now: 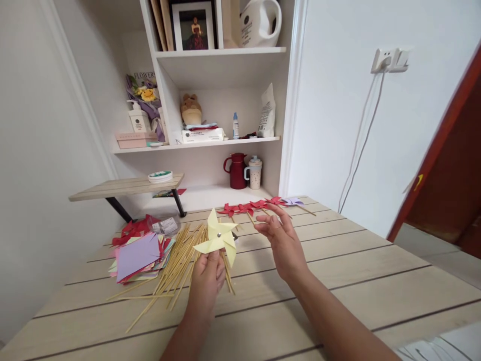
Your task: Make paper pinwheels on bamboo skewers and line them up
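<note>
A pale yellow paper pinwheel with a small metal pin at its centre is pinched in my left hand, just above the table. To its right my right hand is raised with the fingers apart and nothing in them. Beyond that hand, a row of several red pinwheels and one lilac pinwheel lies on their sticks at the table's back edge. Thin wooden sticks are heaped to the left of and behind the yellow pinwheel, which partly covers them.
Left of the sticks lies a stack of coloured paper sheets, a clear plastic box and red paper pieces. A small raised wooden stand is behind. A red jug and a speckled cup stand on the shelf unit.
</note>
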Demonstrator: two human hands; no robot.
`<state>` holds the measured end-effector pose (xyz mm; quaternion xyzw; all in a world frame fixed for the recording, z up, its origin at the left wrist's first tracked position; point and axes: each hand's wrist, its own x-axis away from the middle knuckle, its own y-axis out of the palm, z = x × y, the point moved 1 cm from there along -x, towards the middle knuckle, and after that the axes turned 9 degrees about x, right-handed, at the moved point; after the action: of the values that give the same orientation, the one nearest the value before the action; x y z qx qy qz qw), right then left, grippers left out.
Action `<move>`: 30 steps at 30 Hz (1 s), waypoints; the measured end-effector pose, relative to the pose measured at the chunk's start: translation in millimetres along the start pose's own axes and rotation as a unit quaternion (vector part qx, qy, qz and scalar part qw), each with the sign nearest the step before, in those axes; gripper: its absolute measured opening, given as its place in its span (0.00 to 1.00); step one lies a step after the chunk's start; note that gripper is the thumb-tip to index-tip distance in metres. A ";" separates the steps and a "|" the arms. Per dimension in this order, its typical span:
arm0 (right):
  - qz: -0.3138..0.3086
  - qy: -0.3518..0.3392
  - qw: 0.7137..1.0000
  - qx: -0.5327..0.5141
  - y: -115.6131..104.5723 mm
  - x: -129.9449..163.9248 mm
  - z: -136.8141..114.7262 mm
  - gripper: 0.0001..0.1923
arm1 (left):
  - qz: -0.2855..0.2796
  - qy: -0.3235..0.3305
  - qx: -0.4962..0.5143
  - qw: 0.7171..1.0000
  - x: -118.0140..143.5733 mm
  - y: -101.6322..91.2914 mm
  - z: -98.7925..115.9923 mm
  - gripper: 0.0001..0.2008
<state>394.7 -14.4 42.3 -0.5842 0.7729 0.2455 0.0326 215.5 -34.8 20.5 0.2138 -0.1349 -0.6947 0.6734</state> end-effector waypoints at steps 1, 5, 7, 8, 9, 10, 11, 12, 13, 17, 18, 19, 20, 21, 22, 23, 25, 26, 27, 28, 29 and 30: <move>-0.001 0.029 0.999 -0.013 0.0 -1.0 3.1 0.26 | -0.007 -0.002 0.006 1.000 -0.6 0.0 -0.4 0.22; -0.074 0.136 0.988 -0.012 7.4 3.2 14.4 0.24 | -0.017 -0.009 0.062 0.998 -3.8 -2.0 -1.9 0.19; -0.132 0.168 0.977 0.025 13.7 8.7 18.9 0.22 | -0.005 -0.009 0.099 0.995 -6.0 -4.0 -0.6 0.16; -0.164 0.180 0.969 0.046 17.0 12.0 21.0 0.22 | 0.004 -0.004 0.117 0.993 -7.4 -5.2 0.8 0.15; -0.199 0.191 0.959 0.065 20.2 15.3 23.2 0.21 | 0.014 0.002 0.136 0.991 -9.0 -6.4 2.5 0.15; -0.234 0.200 0.948 0.080 23.2 18.7 25.4 0.21 | 0.024 0.007 0.153 0.988 -10.6 -7.7 4.4 0.14; -0.264 0.206 0.938 0.091 25.7 21.8 27.4 0.22 | 0.034 0.008 0.169 0.985 -12.4 -8.9 6.3 0.13; -0.289 0.208 0.929 0.098 27.9 24.7 29.1 0.22 | 0.042 0.003 0.184 0.982 -14.1 -9.8 7.9 0.12; -0.308 0.205 0.923 0.104 29.6 27.1 30.3 0.23 | 0.050 -0.004 0.198 0.979 -15.7 -10.3 9.1 0.11; -0.320 0.172 0.920 0.150 32.2 30.6 28.0 0.22 | 0.053 -0.038 0.234 0.970 -20.1 -6.8 7.9 0.10; -0.310 0.167 0.922 0.164 31.9 29.9 26.3 0.21 | 0.047 -0.045 0.236 0.970 -20.6 -4.3 6.4 0.10; -0.298 0.166 0.923 0.177 31.3 28.8 24.6 0.20 | 0.040 -0.047 0.235 0.970 -20.9 -1.3 5.0 0.11; -0.288 0.168 0.924 0.188 30.5 27.5 23.4 0.18 | 0.035 -0.046 0.233 0.971 -21.0 2.3 3.7 0.11; -0.283 0.171 0.923 0.196 29.6 26.1 22.7 0.17 | 0.033 -0.043 0.230 0.972 -21.0 6.1 2.8 0.11; -0.282 0.173 0.922 0.202 28.7 24.7 22.6 0.16 | 0.033 -0.042 0.226 0.973 -20.9 10.1 2.2 0.11; -0.285 0.174 0.920 0.205 27.8 23.4 23.1 0.15 | 0.035 -0.044 0.221 0.974 -20.8 14.0 2.1 0.11; -0.294 0.173 0.918 0.202 26.3 21.1 24.9 0.15 | 0.031 -0.059 0.208 0.976 -20.7 21.2 2.8 0.11; -0.293 0.175 0.919 0.198 25.7 20.0 25.8 0.15 | 0.026 -0.066 0.203 0.977 -20.9 24.2 3.6 0.12; -0.288 0.180 0.920 0.194 25.0 18.9 26.7 0.14 | 0.019 -0.068 0.200 0.977 -21.2 26.7 4.6 0.12; -0.281 0.185 0.922 0.190 24.5 17.9 27.5 0.13 | 0.011 -0.067 0.198 0.978 -21.6 28.6 5.7 0.13; -0.275 0.190 0.924 0.187 24.1 16.9 28.2 0.12 | 0.003 -0.065 0.194 0.979 -21.9 30.1 6.5 0.14; -0.269 0.195 0.925 0.185 24.0 16.0 28.9 0.11 | -0.003 -0.063 0.188 0.980 -22.1 31.1 6.9 0.15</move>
<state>360.8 -11.7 19.7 -0.7903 0.6091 -0.0383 0.0538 239.5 -15.3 43.9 0.2926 -0.3045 -0.6709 0.6096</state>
